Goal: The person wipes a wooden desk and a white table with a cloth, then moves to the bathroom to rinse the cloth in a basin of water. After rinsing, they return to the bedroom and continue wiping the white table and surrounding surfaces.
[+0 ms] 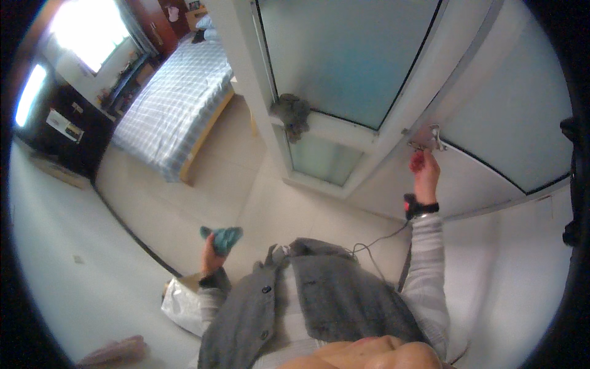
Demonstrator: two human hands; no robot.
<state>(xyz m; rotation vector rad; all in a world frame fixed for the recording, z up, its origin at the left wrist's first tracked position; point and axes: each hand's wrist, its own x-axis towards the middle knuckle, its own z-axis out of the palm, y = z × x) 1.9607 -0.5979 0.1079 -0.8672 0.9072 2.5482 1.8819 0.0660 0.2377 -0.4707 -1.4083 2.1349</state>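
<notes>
My left hand (213, 260) grips a crumpled teal-green cloth (228, 240) low on the left, above the tiled floor. At the right, my right hand (428, 173) reaches to the metal latch and handle (435, 137) of a white-framed door with frosted glass (516, 101). Its fingers close around a small red bunched item (417, 162), and the fingertips meet the lower part of the latch. Whether they also grip the metal is hard to tell. Each wrist wears a black band.
A frosted glass panel (341, 60) in a white frame stands ahead, with a grey fuzzy thing (292, 115) on its crossbar. A bed (170, 101) with checked covers lies beyond. Beside my left arm sits a silvery bag (180, 302). A thin cable (375, 240) runs from my right wrist.
</notes>
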